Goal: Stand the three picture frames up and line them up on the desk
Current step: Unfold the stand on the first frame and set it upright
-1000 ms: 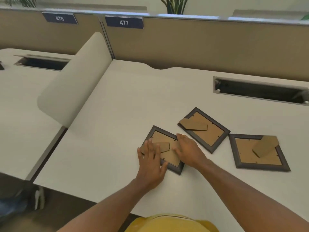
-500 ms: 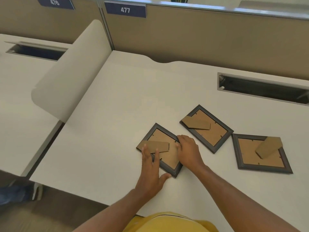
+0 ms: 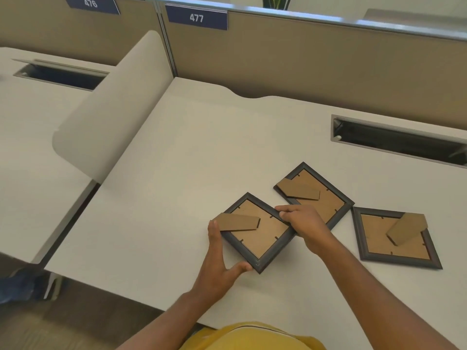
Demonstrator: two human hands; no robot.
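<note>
Three dark picture frames lie face down on the white desk (image 3: pixel 202 152), brown cardboard backs up. The left frame (image 3: pixel 260 236) is turned like a diamond, its stand flap swung out to the left. My left hand (image 3: pixel 219 263) grips its lower left edge, thumb at the bottom corner. My right hand (image 3: pixel 300 223) pinches its right corner. The middle frame (image 3: pixel 326 195) lies just behind my right hand, partly covered by it. The right frame (image 3: pixel 379 238) lies flat and apart from both hands, its stand flap raised.
A cable slot (image 3: pixel 399 142) opens in the desk at the back right. A tan partition (image 3: pixel 303 61) with a 477 sign (image 3: pixel 196 18) runs along the back. A curved divider (image 3: pixel 111 109) separates the neighbouring desk on the left. The desk's front edge is close to my body.
Both hands shifted from resting on top of the left frame to gripping its edges. The stand flap swung out to the left and the frame's near edge seems slightly raised.
</note>
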